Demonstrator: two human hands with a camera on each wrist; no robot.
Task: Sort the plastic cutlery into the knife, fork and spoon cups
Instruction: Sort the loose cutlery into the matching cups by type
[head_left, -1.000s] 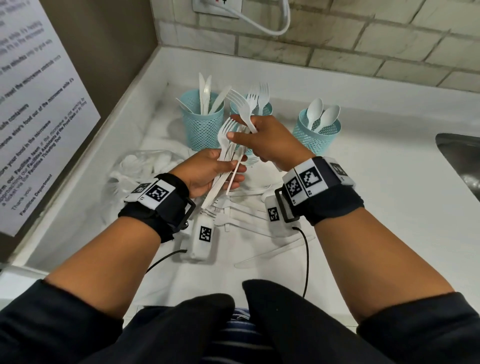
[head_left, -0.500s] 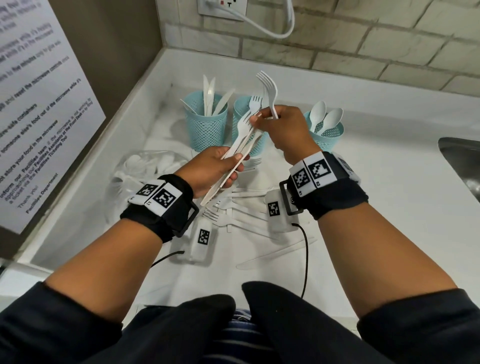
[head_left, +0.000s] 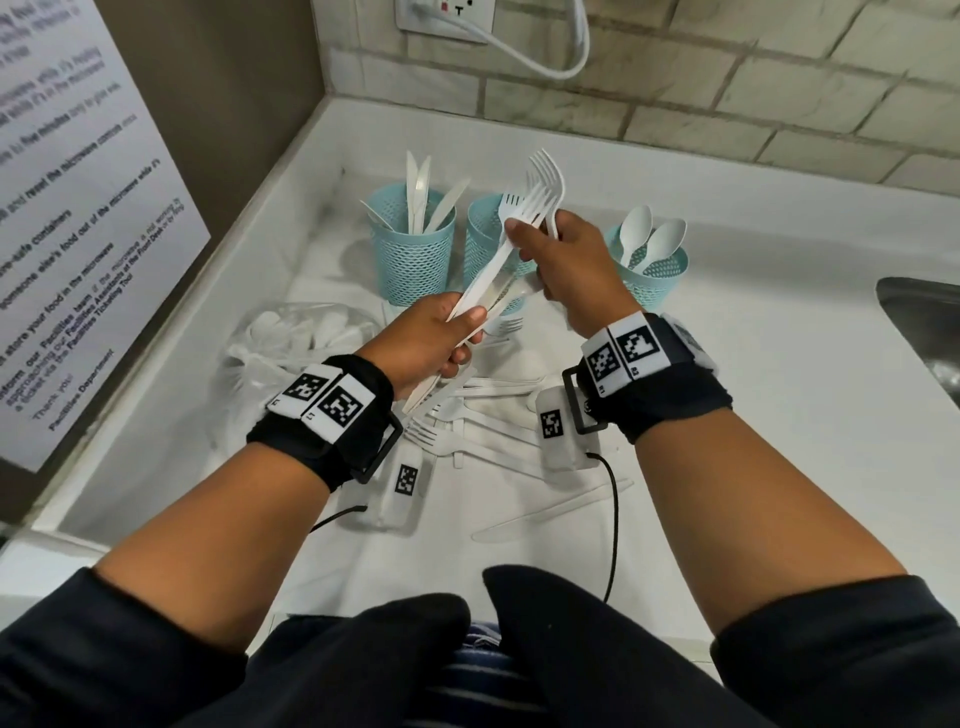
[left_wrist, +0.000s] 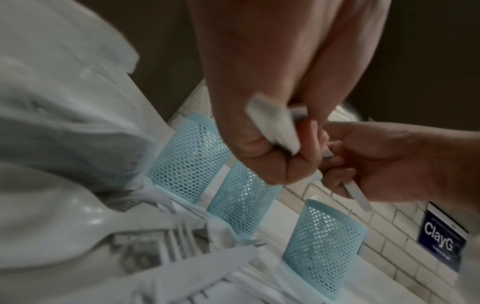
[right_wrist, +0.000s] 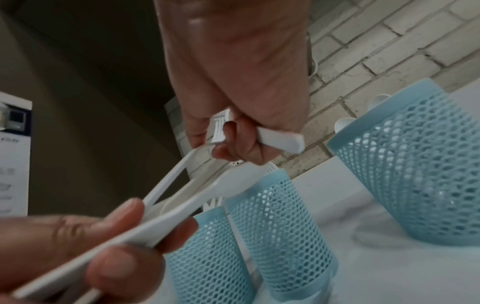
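Three pale blue mesh cups stand in a row at the back: the knife cup (head_left: 413, 254), the fork cup (head_left: 480, 249) and the spoon cup (head_left: 652, 275). My left hand (head_left: 457, 335) grips a bundle of white plastic forks (head_left: 485, 280) by the handles, tines slanting up towards the fork cup. My right hand (head_left: 530, 244) hovers in front of the fork cup and holds a fork (head_left: 545, 174) upright. Its thumb also pinches the neck of another fork in the bundle. The right wrist view shows the held fork's handle (right_wrist: 281, 140) sticking out of the curled fingers (right_wrist: 241, 144).
Loose white forks and knives (head_left: 483, 415) lie on the white counter under my wrists, and one knife (head_left: 550, 514) lies nearer me. A clear bag of spoons (head_left: 291, 338) sits at the left. A steel sink (head_left: 924, 332) opens at the right edge. Brick wall behind.
My right hand drew one fork up out of the bundle, then came back down to it. It now pinches a further fork. The left hand has risen slightly with the bundle.
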